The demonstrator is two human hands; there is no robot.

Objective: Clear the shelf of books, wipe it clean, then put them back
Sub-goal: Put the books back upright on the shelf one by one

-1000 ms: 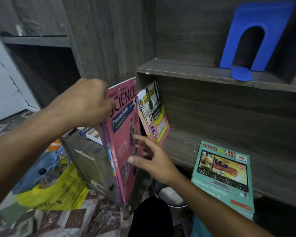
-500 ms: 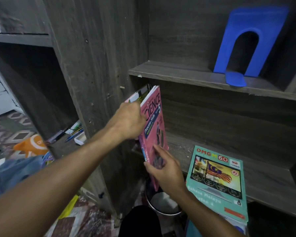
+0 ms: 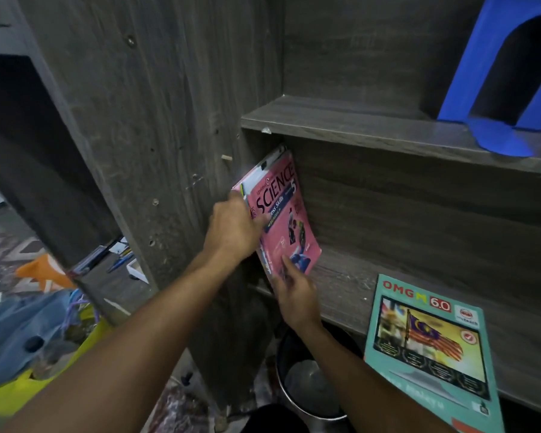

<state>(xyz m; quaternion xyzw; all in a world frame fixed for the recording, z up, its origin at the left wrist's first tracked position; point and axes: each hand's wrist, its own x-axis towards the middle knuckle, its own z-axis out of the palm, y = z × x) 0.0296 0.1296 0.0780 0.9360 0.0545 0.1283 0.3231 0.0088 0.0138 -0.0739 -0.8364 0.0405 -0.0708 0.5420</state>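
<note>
The pink Science book (image 3: 281,214) has gone deeper into the lower shelf (image 3: 353,276) than half a second ago, and both hands have followed it toward the side panel (image 3: 169,135). It now stands on its bottom edge at the left end of this shelf, tilted a little, and leans against another book (image 3: 263,171) that stands between it and the panel. The left hand (image 3: 233,229) grips the front edge of the pink book, fingers curled, with one fingertip on the cover. The right hand (image 3: 297,296) is lower, its fingers stretched out and touching the bottom part of the same cover. On the same shelf, well apart to the right, a teal book (image 3: 428,345) lies flat and hangs over the front edge. A blue bookend (image 3: 481,89) stands on the shelf above. Under the shelf I see a metal bucket (image 3: 306,382), and at the far left a yellow bag (image 3: 44,389).
</note>
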